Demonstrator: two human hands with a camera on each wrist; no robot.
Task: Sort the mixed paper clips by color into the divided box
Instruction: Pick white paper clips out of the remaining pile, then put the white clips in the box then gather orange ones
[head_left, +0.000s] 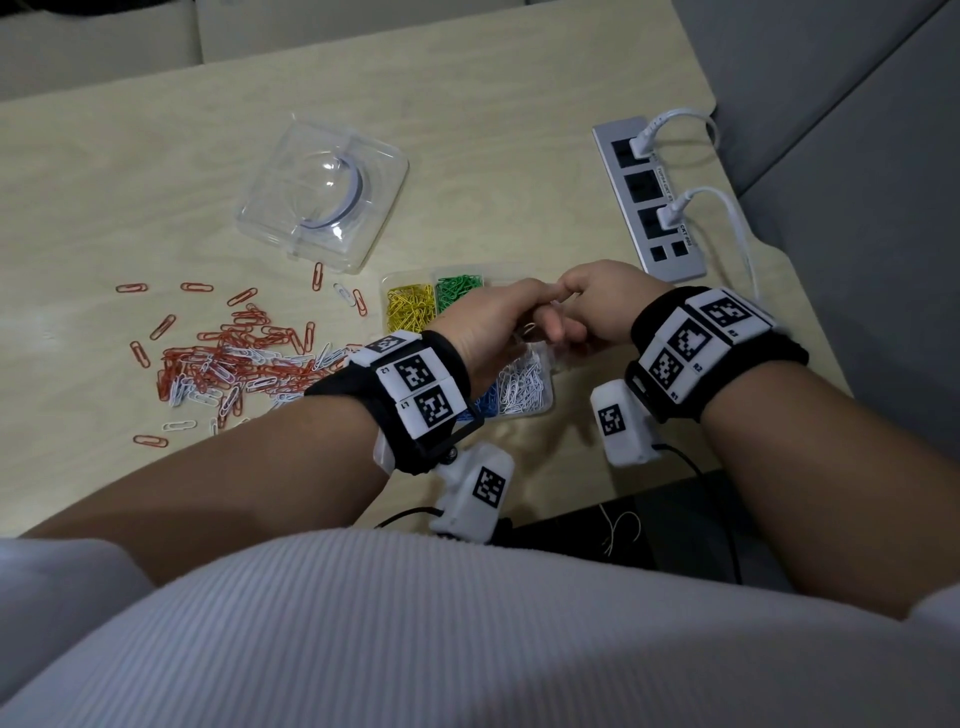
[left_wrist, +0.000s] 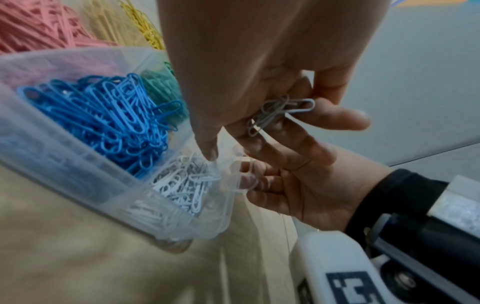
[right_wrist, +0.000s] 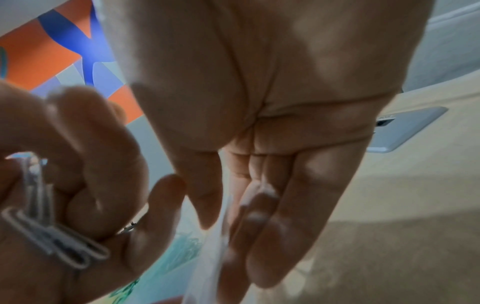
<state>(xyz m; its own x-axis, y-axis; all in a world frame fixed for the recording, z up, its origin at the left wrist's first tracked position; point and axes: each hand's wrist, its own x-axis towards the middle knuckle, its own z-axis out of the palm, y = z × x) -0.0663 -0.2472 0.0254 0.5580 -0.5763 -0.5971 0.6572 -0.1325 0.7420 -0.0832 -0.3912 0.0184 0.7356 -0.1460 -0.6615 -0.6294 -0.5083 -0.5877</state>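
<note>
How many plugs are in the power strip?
2: the far plug in the farthest socket of the power strip, the near plug two sockets closer. None appear hidden.

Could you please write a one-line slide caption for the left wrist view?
Left hand holds white paper clips above the divided box, while the right hand grips its corner.
</note>
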